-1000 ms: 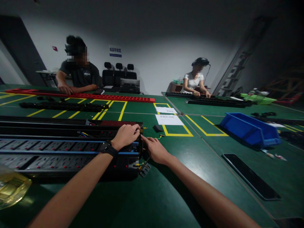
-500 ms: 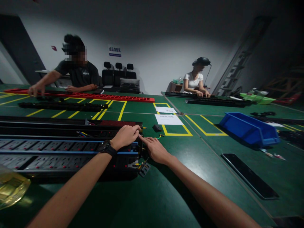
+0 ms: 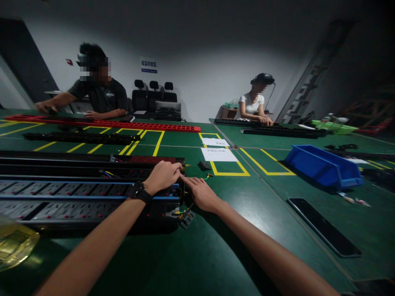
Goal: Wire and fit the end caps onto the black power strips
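Note:
Several long power strips lie side by side at the left. My left hand (image 3: 162,176), with a dark watch at its wrist, is closed over the right end of the blue-edged power strip (image 3: 86,189). My right hand (image 3: 202,194) meets it there from the right, fingers together and pressed at the strip's end. Whatever lies between its fingertips is hidden. Just below, a dark end cap (image 3: 187,220) rests by the end of the nearer power strip (image 3: 74,210), close to a yellow-green wire (image 3: 177,213). Another small black end piece (image 3: 203,165) lies beyond my right hand.
A blue bin (image 3: 324,166) and a phone (image 3: 324,227) are on the green table at the right. White papers (image 3: 218,155) lie ahead. A yellowish clear container (image 3: 17,242) stands at near left. Two people work across the table, beside a long red frame (image 3: 138,125).
My hands stay nearly where they were at the strip's end. Across the table, the person at left has drawn a hand back farther left.

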`<action>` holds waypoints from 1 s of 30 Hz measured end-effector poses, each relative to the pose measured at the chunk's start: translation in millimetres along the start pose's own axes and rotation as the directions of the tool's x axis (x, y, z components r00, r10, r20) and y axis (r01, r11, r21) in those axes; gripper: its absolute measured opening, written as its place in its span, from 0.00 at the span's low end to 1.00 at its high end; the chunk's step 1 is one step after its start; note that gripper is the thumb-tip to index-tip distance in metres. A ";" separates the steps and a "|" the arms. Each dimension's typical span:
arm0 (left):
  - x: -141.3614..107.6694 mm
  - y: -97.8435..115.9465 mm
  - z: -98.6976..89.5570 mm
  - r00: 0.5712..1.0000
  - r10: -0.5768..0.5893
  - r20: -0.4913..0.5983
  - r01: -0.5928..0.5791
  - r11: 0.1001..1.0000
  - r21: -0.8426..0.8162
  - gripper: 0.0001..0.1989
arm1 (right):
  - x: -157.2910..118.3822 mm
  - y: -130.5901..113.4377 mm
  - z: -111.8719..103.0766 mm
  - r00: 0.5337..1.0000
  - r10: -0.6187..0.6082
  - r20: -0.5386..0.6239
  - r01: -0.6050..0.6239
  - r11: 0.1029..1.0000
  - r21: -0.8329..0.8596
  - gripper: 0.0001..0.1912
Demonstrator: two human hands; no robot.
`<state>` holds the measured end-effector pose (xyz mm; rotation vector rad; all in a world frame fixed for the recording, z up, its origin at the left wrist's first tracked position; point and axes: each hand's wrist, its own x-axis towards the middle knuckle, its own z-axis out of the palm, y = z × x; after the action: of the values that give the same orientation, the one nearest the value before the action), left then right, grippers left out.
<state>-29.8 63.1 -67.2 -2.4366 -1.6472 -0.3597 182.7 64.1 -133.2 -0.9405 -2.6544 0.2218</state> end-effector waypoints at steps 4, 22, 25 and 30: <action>0.5 -3.0 0.8 1.000 -0.024 0.002 0.024 0.990 -0.142 0.17 | 0.1 -1.7 -2.0 1.000 -0.004 0.006 0.004 1.000 -0.008 0.40; 1.4 -3.0 -5.7 0.993 -0.083 -0.082 0.083 0.997 0.001 0.16 | -2.4 11.4 -9.8 0.894 0.277 -0.353 -0.295 0.956 0.003 0.20; 1.4 -5.4 -5.5 0.991 -0.102 -0.084 0.099 0.994 -0.034 0.16 | -5.6 29.7 -16.9 0.837 0.394 -0.379 -0.431 0.902 -0.013 0.19; 1.2 -6.7 -4.8 0.989 -0.119 -0.089 0.115 0.992 -0.055 0.16 | -9.7 45.9 -19.8 0.845 0.481 -0.234 -0.515 0.849 -0.116 0.27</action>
<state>-36.1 65.2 -62.1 -2.3259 -1.7662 -0.5279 223.5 94.1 -128.3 -1.6200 -2.2251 0.0044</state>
